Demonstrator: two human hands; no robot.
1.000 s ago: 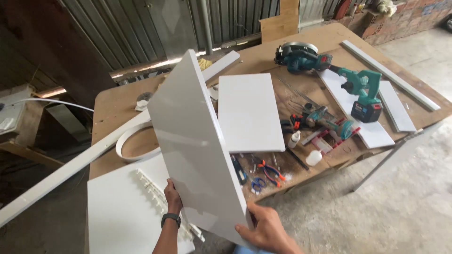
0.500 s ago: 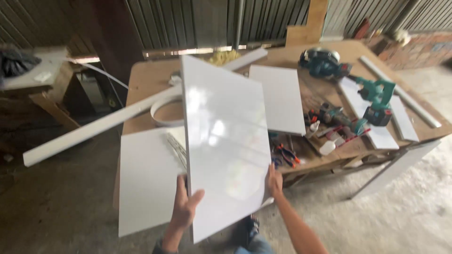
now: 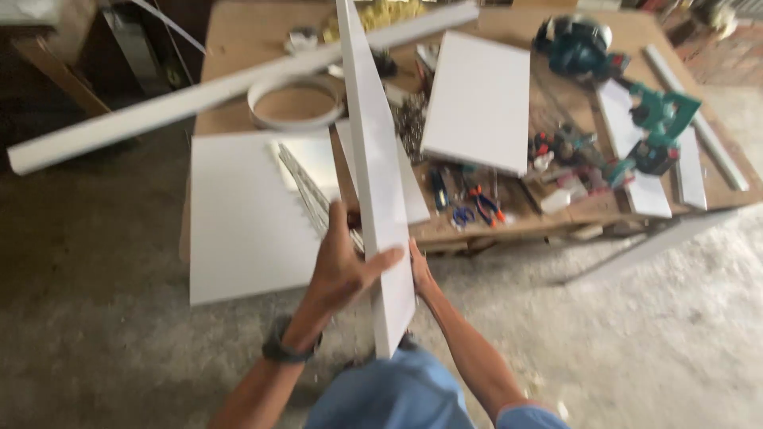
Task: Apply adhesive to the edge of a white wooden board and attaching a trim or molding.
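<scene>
Your left hand (image 3: 343,266) clamps the near end of the white panel (image 3: 375,171), thumb across its face, while your right hand (image 3: 420,270) presses the other side; gripped from both faces like this, the board stands on edge, clear of the workbench (image 3: 238,48); beyond it lie a flat white sheet (image 3: 238,214), scattered pliers (image 3: 482,203), another white board (image 3: 478,99), and farther off the green power tools (image 3: 660,127).

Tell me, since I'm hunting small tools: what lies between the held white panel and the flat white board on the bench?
Head view: pliers and loose hand tools, blurred.
</scene>
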